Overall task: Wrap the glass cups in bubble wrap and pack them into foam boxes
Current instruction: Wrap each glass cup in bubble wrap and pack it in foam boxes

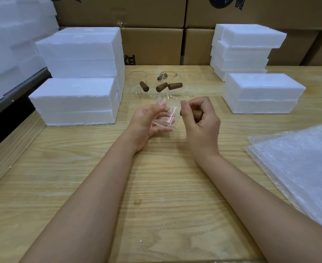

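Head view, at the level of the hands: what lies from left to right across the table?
left foam boxes → left hand → glass cup → right hand → right foam boxes

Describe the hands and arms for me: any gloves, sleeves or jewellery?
The left hand and right hand wear no gloves, and no ring, watch or bracelet shows. The left forearm and right forearm are uncovered down to the frame's edge, so no sleeve is in view. Visible nails look short and unpainted.
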A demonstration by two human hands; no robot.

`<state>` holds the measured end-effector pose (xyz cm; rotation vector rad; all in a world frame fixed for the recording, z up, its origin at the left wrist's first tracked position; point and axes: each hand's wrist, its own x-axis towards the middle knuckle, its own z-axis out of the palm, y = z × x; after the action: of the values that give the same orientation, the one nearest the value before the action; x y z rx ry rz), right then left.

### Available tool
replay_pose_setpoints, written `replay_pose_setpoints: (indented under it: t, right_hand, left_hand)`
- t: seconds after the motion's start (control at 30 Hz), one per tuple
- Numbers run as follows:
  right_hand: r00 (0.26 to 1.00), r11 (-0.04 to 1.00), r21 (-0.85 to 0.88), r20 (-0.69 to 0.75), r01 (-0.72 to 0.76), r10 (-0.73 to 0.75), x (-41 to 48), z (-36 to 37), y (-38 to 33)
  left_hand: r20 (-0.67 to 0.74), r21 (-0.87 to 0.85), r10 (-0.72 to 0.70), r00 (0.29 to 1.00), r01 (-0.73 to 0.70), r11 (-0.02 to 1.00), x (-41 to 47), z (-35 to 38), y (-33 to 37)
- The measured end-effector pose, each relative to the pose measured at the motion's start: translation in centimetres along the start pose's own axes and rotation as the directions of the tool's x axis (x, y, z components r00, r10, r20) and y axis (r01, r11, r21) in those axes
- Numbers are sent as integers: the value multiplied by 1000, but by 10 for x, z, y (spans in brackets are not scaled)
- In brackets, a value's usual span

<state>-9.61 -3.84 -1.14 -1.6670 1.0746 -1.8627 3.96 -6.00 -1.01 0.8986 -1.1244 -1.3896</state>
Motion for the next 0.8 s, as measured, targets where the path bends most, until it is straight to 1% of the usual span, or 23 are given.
replay_pose_setpoints:
  t: [0.07, 0.17, 0.23, 0.3, 0.4, 0.5, 0.57, 0.63, 0.67, 0.7, 0.8]
  right_hand:
    - [1000, 999, -33, -20, 6, -7, 2, -3, 3]
    - [997, 1000, -14, -76, -14, 13, 5, -3, 6]
    - [990, 997, 8, -118, -70, 71, 6, -2, 6]
    - [973, 986, 58, -161, -157, 165, 8, -1, 7]
    - [915, 930, 183, -198, -319, 352, 13, -1, 9]
    - [833, 836, 310, -189, -453, 521, 16, -2, 9]
    - [774, 762, 390, -165, -518, 611, 17, -1, 9]
    - [737, 712, 433, -143, -553, 660, 18, 0, 8]
    - [736, 711, 431, -144, -555, 662, 18, 0, 8]
    - [749, 733, 404, -156, -547, 644, 17, 0, 8]
    - [835, 853, 239, -202, -465, 512, 14, 0, 6]
  left_hand:
    - [13, 0, 9, 1000, -9, 1000, 0, 0, -1]
    - [18, -1, 21, 1000, -21, 1000, 0, 2, -3]
    - [21, -12, 35, 999, -35, 999, -1, 4, -3]
    - [31, 3, 65, 997, -65, 998, -1, 4, -4]
    - [88, 35, 123, 988, -127, 991, -2, 4, -6]
    - [130, 36, 161, 978, -167, 985, -1, 3, -8]
    - [140, 37, 171, 975, -178, 983, 0, 3, -9]
    - [141, 40, 174, 975, -181, 983, 1, 3, -9]
    - [138, 40, 172, 975, -179, 983, 1, 2, -10]
    - [134, 34, 166, 977, -172, 985, 1, 2, -10]
    - [117, -24, 106, 988, -104, 994, 0, 2, -9]
